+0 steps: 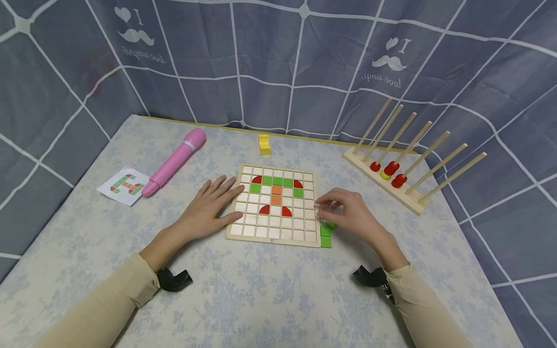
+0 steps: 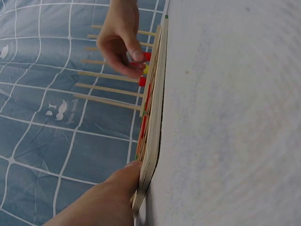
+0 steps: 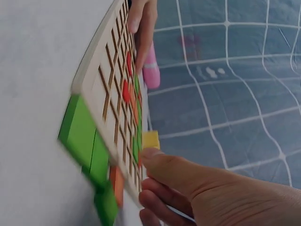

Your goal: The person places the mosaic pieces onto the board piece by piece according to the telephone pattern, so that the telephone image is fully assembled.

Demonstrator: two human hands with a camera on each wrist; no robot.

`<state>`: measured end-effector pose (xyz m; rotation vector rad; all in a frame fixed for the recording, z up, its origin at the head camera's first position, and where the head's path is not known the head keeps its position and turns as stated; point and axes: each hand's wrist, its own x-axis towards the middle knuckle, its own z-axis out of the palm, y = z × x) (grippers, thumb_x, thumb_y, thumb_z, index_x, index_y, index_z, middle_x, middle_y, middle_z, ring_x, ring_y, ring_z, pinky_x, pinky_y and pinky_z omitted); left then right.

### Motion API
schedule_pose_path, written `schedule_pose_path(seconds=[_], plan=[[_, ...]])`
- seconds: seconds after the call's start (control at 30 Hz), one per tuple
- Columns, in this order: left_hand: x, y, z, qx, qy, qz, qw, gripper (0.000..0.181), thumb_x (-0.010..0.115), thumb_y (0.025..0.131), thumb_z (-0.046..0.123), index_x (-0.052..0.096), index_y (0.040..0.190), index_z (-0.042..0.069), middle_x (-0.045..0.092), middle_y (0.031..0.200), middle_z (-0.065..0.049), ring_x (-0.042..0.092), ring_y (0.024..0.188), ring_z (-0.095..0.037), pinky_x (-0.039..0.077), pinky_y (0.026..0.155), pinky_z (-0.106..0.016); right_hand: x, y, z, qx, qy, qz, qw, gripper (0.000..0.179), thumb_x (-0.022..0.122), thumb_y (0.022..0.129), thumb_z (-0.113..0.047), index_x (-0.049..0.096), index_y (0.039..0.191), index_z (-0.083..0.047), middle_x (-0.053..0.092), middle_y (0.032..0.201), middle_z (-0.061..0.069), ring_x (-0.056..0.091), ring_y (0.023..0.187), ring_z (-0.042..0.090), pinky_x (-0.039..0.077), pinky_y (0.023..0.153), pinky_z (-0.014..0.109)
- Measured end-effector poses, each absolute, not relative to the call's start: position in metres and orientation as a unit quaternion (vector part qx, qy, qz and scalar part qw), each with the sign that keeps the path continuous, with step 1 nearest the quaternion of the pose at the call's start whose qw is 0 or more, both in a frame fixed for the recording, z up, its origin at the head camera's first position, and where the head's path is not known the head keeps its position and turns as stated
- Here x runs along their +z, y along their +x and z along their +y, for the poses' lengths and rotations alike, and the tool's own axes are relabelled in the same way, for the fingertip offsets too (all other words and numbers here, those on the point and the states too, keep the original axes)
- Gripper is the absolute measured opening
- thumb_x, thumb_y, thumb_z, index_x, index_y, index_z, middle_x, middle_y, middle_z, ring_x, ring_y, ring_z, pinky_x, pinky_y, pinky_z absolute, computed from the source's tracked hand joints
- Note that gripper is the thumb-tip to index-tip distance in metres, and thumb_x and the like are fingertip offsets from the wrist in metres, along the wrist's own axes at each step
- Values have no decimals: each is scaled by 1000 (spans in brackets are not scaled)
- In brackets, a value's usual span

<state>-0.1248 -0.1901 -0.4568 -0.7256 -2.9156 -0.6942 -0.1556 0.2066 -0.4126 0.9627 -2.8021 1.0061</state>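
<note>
Two tan sleeves (image 1: 95, 299) come nearest, reaching in over the pale flowered cloth (image 1: 243, 295), a black strap (image 1: 174, 280) at each wrist. At the far left a card (image 1: 114, 187) lies face up, its printed red, green and orange pattern in plain sight, probably so that it can be looked at from the seat. A pink stick (image 1: 174, 163) slants away beside it, its narrow tip at the card's edge.

Next comes the left hand (image 1: 212, 208), laid with fingers spread, fingertips and thumb on the board's left edge, likely to stop it sliding. A yellow block (image 1: 264, 145) stands behind the board.

The wooden board (image 1: 275, 220) lies flat in the middle, between the hands. Green squares (image 1: 276, 181), orange squares (image 1: 276, 195) and red rounded pieces (image 1: 264, 210) sit in some of its cells.

At its right edge is the right hand (image 1: 344, 210), fingers curled toward the thumb; one cannot tell whether they pinch anything. Loose green blocks (image 1: 326, 237) lie along that edge, with an orange block (image 3: 116, 186) among them, presumably for easy reach. Farther right, a peg rack (image 1: 409, 200) stands well apart, a few beads (image 1: 399, 181) on its rods.
</note>
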Motion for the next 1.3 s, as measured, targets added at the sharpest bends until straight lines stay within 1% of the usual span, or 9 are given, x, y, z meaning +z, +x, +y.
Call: schedule_pose_path(seconds=[0.23,0.33,0.53,0.7,0.8,0.9,1.0,1.17,1.3], plan=[[-456,-126,-191,-222,-235,-946,33,75,66,102,46,38,166,17,27,174,-14,14,164,-38,6,132,-60,-422,-149,222,285,287,-914,-7,27,88,88,-17,81,114,-14,75,108,1,69,90,17,60,79,39],[-455,-126,-191,-224,-236,-945,32,75,66,102,46,38,166,17,27,174,-14,14,164,-38,6,132,-61,-423,-151,221,277,285,-918,-7,27,88,88,-16,81,114,-14,75,109,1,69,90,17,59,79,38],[-456,-127,-190,-224,-237,-945,34,75,65,102,46,38,165,17,27,174,-15,14,163,-39,6,131,-61,-422,-157,220,271,293,-917,-12,23,86,89,-13,80,112,-13,75,105,0,68,89,16,59,80,39],[-456,-128,-189,-225,-238,-944,32,76,66,102,47,38,165,17,28,174,-14,15,163,-39,6,131,-61,-424,-164,228,272,318,-908,1,23,87,87,-14,81,109,-16,75,100,-2,66,86,14,57,78,38],[-455,-128,-189,-221,-240,-945,31,76,66,102,48,38,166,18,28,174,-14,15,163,-38,7,132,-61,-424,-166,229,301,320,-898,14,23,87,86,-13,81,107,-16,75,99,-3,67,85,15,59,77,39],[-455,-127,-191,-219,-238,-945,35,76,66,101,47,38,165,18,28,174,-14,15,163,-38,7,132,-60,-422,-166,219,340,316,-885,12,23,87,86,-13,81,108,-15,76,100,-2,69,87,17,61,81,41],[-456,-125,-192,-222,-234,-946,34,75,67,101,46,39,165,18,28,173,-14,15,163,-38,7,132,-61,-421,-167,200,357,322,-877,-5,24,89,86,-17,81,109,-14,76,101,-1,69,89,18,60,82,41],[-460,-122,-191,-228,-233,-945,30,75,66,102,46,38,165,18,28,174,-15,15,163,-39,7,131,-62,-423,-168,168,338,350,-874,-16,24,89,86,-17,81,109,-12,73,98,1,67,85,18,58,76,36],[-459,-123,-190,-228,-235,-944,38,75,66,102,45,38,165,18,28,174,-15,15,163,-39,7,131,-62,-423,-167,149,328,362,-872,-15,23,88,88,-15,80,109,-11,74,100,1,68,86,15,59,76,32]])
